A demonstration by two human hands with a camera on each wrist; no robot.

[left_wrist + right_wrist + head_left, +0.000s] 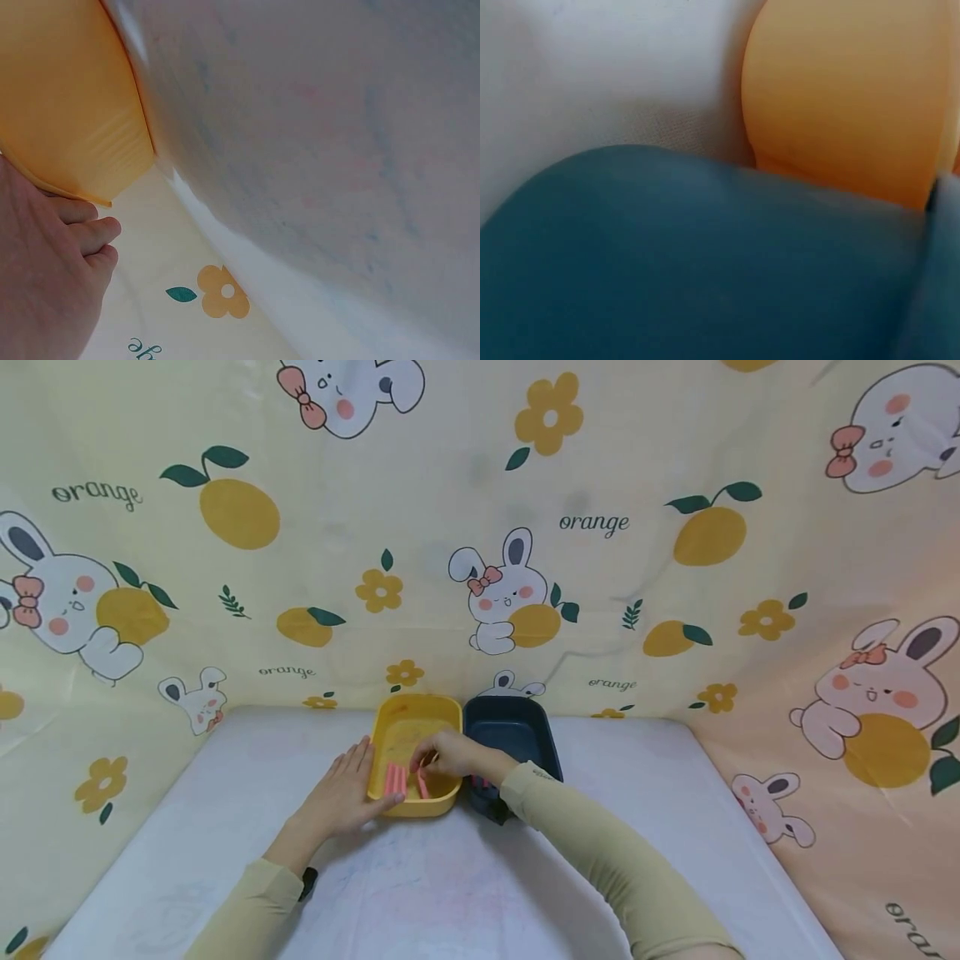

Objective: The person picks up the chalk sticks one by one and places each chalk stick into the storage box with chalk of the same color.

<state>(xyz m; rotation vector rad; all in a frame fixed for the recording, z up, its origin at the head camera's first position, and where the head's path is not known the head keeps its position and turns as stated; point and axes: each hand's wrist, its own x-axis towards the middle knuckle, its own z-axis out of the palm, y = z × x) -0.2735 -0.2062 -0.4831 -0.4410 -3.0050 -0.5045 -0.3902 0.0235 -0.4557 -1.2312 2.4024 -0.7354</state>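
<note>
A yellow rectangular container (417,808) stands on the table, with several pink sticks (395,779) lying side by side at its left front. My right hand (447,753) reaches inside it and pinches another pink stick (422,785), which slants toward the front wall. The fingers of my left hand (342,793) extend along the container's left side, its thumb across the front left rim. In the left wrist view that hand (45,270) touches the rim from outside. The right wrist view shows only the containers' outer walls, so the pinching fingertips are hidden there.
A dark blue container (517,739) stands against the yellow one's right side, partly under my right forearm. A few pink pieces (480,782) show inside it. Both sit on a white table (405,893) before a rabbit-and-orange printed cloth (420,485).
</note>
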